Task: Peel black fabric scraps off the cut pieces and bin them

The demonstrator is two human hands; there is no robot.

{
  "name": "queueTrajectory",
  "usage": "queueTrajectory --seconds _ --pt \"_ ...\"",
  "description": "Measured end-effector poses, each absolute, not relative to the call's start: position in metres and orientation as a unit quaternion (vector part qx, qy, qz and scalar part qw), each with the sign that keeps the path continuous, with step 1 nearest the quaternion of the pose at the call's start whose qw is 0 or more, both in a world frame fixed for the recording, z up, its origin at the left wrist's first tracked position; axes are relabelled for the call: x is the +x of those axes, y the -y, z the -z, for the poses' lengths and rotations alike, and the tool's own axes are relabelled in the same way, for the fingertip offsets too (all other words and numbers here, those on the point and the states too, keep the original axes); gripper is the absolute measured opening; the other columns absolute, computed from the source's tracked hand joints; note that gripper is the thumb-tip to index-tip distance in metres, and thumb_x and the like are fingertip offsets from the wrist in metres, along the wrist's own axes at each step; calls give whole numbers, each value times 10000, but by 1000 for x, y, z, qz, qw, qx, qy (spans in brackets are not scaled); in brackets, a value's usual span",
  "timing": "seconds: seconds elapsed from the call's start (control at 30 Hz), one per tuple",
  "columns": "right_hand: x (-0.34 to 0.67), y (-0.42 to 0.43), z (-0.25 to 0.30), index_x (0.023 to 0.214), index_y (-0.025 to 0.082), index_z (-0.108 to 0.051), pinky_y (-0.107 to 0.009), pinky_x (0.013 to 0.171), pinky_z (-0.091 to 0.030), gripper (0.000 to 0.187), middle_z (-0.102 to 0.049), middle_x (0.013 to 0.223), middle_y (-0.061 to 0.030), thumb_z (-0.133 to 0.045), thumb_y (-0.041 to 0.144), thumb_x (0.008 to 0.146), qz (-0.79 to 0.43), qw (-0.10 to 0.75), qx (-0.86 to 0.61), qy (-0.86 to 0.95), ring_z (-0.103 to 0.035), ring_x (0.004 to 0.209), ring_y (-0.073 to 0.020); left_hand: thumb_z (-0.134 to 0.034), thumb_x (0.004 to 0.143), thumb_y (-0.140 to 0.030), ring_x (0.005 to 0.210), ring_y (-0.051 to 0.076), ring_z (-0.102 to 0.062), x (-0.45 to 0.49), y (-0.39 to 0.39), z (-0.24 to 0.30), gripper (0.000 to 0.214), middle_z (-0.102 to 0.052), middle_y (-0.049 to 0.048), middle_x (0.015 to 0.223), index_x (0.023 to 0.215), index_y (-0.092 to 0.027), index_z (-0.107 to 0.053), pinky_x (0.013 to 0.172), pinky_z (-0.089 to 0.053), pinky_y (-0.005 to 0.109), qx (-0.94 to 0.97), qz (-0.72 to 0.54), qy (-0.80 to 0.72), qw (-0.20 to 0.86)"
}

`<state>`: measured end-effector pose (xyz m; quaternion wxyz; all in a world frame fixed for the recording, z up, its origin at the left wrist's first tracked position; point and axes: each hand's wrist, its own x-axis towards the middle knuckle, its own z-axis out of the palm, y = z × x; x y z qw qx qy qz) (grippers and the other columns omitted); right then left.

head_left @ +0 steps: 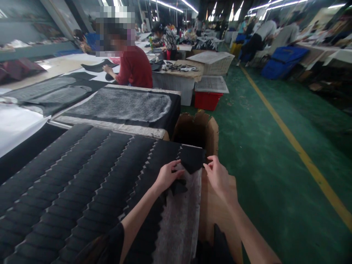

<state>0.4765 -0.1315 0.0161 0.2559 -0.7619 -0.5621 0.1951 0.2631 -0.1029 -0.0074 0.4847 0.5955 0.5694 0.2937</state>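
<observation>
A small black fabric piece (191,158) with a pointed lower edge lies at the right end of the worktable. At its left edge are the fingertips of my left hand (167,177), with thumb and forefinger apart. My right hand (217,176) has thumb and fingertips closed at the piece's right edge, by the table's side. Beneath my left hand lies a crumpled black scrap (178,187). Overlapping rows of black cut pieces (90,183) with zigzag edges cover most of the table to the left. A bare strip of greyish table surface (183,223) shows below my hands.
An open cardboard box (213,132) stands just past the table's right corner. Beyond the rows is another board with black fabric (123,104). A person in a red top (136,68) works there. Green floor with a yellow line (286,134) runs along the right.
</observation>
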Motion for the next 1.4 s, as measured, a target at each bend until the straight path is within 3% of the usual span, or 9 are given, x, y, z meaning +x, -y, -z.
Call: queueTrajectory --seconds 0.1,0.23,0.37,0.53,0.67,0.87,1.13,1.23,1.4 --pt "458 158 -32 944 219 -583 -251 595 -467 234 -676 818 -33 -507 438 909 -323 341 -671 573 -638 663 -159 -667 781 -442 571 153 -607 259 106 2 524 -661 9 671 1196 -122 -641 561 -466 242 576 -319 -570 491" --pt "426 191 -41 835 217 -575 -237 545 -467 391 -644 706 -5 -515 602 865 -471 338 -625 523 -615 591 -144 -634 800 -445 587 138 -590 262 118 -5 399 -663 8 696 1053 -142 -690 575 -456 227 561 -354 -577 476" --pt "410 203 -38 784 221 -600 -235 558 -435 310 -641 667 11 -656 526 792 -432 307 -657 535 -589 605 -145 -606 824 -429 604 142 -593 268 130 -15 326 -663 5 700 1000 -171 -697 594 -452 227 556 -373 -593 448" --pt "421 195 -35 782 203 -589 -232 571 -454 277 -644 676 9 -663 469 782 -473 377 -638 477 -601 631 -153 -521 863 -553 473 95 -498 260 142 -26 435 -597 -13 644 958 -168 -702 457 -370 201 544 -344 -554 528" --pt "436 187 -40 880 196 -585 -241 645 -490 275 -685 805 -16 -642 455 806 -507 415 -600 459 -642 735 -170 -648 782 -553 413 69 -410 247 149 -33 474 -565 -27 599 1052 -166 -688 394 -293 187 533 -310 -539 574" --pt "437 181 -46 888 233 -647 -235 668 -455 239 -675 757 15 -551 452 894 -461 291 -573 611 -631 728 -152 -691 753 -527 368 43 -348 259 153 -40 424 -471 -66 493 925 -139 -681 350 -224 158 481 -250 -487 685" --pt "461 168 -16 737 201 -604 -203 512 -381 202 -613 641 32 -657 388 792 -477 214 -616 590 -581 576 -123 -696 728 -393 335 59 -381 265 137 -16 244 -465 -75 407 757 -157 -643 357 -255 158 497 -299 -610 540" --pt "469 162 -2 753 207 -585 -201 433 -335 207 -543 576 58 -572 395 838 -479 240 -641 549 -492 424 -90 -687 723 -324 347 73 -425 263 129 -9 182 -513 -64 450 798 -158 -675 360 -291 170 524 -290 -618 509" --pt "469 145 10 754 215 -606 -208 466 -368 200 -591 625 44 -580 400 826 -408 285 -655 569 -497 441 -90 -677 732 -273 367 74 -454 267 114 -6 132 -538 -61 493 808 -165 -679 376 -324 171 552 -302 -633 451"
